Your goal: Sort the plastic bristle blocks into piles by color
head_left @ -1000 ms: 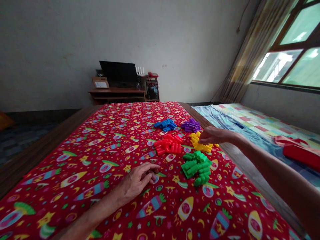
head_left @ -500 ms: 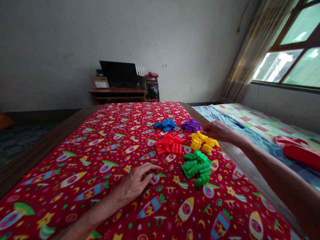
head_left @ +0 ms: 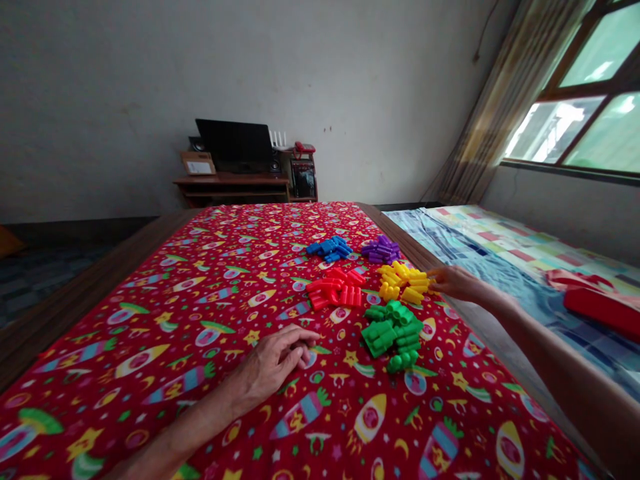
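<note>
My left hand [head_left: 280, 360] lies on the red patterned cloth [head_left: 220, 413] with its fingers loosely stretched out, holding nothing. At the right end of a heap of yellow toy building blocks [head_left: 406, 281], my right hand [head_left: 454, 283] has its thumb and fingertips around the end of one block. Just nearer to me sits a heap of green blocks [head_left: 393, 333]. Left of the yellow heap are red blocks [head_left: 336, 292]. Farther back lie blue blocks [head_left: 330, 249] and purple blocks [head_left: 381, 250]. Each heap holds several pieces of one colour.
The table's wooden edge [head_left: 400, 243] runs along the right, beside a bed with a checked cover [head_left: 530, 250] and a red object [head_left: 600, 308]. At the back wall a desk [head_left: 233, 180] carries a monitor [head_left: 234, 147] and a cardboard box [head_left: 198, 163].
My right hand has moved from the back of the yellow heap to its right end, slightly nearer to me. Some yellow blocks have shifted closer together. My left hand has stayed in place.
</note>
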`<action>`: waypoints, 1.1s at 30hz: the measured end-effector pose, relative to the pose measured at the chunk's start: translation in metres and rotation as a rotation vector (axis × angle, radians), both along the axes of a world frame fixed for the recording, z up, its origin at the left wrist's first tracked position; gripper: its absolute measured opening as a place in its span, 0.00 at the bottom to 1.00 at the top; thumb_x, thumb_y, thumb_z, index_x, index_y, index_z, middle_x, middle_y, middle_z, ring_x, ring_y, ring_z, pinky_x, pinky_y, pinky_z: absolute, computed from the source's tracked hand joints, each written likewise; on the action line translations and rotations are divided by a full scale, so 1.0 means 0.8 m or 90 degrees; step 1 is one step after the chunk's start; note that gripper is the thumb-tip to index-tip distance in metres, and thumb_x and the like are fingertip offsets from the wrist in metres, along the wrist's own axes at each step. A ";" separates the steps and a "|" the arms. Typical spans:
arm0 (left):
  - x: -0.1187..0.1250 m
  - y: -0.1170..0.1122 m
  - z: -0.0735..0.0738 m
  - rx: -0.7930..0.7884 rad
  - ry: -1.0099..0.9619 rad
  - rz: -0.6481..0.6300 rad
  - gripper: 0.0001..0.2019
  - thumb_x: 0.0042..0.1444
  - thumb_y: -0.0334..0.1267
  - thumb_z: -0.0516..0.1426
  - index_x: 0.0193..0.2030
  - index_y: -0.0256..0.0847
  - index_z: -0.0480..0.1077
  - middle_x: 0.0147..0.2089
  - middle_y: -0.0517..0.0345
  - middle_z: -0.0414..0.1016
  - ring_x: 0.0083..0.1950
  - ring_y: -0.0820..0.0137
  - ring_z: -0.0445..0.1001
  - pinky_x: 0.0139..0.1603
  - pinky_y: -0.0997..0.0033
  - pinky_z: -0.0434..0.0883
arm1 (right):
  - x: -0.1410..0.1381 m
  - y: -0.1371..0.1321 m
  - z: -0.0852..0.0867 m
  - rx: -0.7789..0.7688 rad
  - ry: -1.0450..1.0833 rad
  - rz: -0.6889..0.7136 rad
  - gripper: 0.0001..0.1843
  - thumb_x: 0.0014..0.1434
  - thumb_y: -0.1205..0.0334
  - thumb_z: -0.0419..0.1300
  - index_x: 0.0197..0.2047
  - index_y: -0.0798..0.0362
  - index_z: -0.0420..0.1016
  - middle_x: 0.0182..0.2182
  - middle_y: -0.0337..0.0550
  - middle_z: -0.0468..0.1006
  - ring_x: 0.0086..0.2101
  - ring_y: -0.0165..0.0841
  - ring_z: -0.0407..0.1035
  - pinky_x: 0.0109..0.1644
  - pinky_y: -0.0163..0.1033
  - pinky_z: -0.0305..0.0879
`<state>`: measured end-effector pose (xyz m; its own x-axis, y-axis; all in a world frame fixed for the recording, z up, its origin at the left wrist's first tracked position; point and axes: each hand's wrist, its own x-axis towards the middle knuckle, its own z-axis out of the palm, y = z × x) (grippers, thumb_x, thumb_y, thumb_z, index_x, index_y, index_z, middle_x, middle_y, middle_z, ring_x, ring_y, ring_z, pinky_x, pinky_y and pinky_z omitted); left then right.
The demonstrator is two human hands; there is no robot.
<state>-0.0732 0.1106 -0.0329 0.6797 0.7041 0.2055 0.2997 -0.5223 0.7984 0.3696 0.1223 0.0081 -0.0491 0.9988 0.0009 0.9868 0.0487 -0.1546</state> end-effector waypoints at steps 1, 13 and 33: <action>0.000 0.000 0.000 0.000 0.002 -0.001 0.14 0.61 0.38 0.49 0.47 0.37 0.72 0.39 0.53 0.75 0.30 0.73 0.77 0.34 0.75 0.74 | 0.000 0.001 -0.001 0.026 0.005 -0.016 0.15 0.51 0.61 0.58 0.39 0.55 0.81 0.25 0.42 0.79 0.24 0.31 0.70 0.28 0.33 0.61; -0.002 0.000 -0.003 0.011 0.013 0.005 0.15 0.61 0.37 0.48 0.48 0.36 0.72 0.39 0.52 0.76 0.30 0.72 0.77 0.33 0.75 0.74 | -0.027 -0.003 0.066 0.177 0.123 -0.065 0.14 0.53 0.54 0.57 0.30 0.55 0.79 0.22 0.42 0.76 0.23 0.30 0.66 0.27 0.34 0.57; -0.003 0.000 -0.004 0.008 -0.005 -0.010 0.14 0.62 0.37 0.48 0.47 0.36 0.72 0.38 0.51 0.75 0.31 0.71 0.78 0.33 0.75 0.75 | -0.107 0.010 0.064 0.152 0.079 0.174 0.11 0.56 0.63 0.55 0.31 0.58 0.78 0.20 0.38 0.70 0.21 0.24 0.58 0.26 0.31 0.50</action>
<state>-0.0756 0.1109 -0.0364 0.6888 0.6910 0.2190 0.2856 -0.5364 0.7941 0.2841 0.1305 0.0590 -0.2986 0.9197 0.2550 0.9070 0.3566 -0.2241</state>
